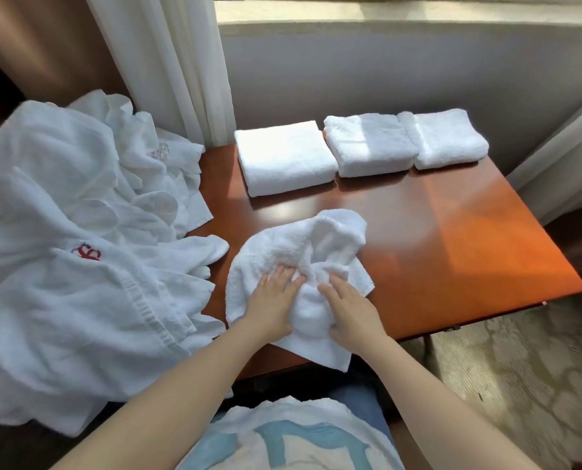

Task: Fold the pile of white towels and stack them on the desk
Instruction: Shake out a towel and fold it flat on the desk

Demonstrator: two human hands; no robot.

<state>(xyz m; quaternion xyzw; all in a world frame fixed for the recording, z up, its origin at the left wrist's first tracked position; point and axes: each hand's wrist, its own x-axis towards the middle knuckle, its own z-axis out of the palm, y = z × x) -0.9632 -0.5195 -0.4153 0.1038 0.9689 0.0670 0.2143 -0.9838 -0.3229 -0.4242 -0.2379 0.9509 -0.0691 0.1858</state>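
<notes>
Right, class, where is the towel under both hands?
Head view: the towel lies at the near edge of the desk under the left hand and right hand, right of the unfolded pile, nearer than three folded towels.

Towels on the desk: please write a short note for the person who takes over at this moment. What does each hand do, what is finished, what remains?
Hands: the left hand and the right hand both lie open on the crumpled towel at the near edge of the desk.
Done: three folded towels sit in a row at the far edge, side by side, not stacked.
Left: fold this towel, then the pile on the left, and stack all.
</notes>
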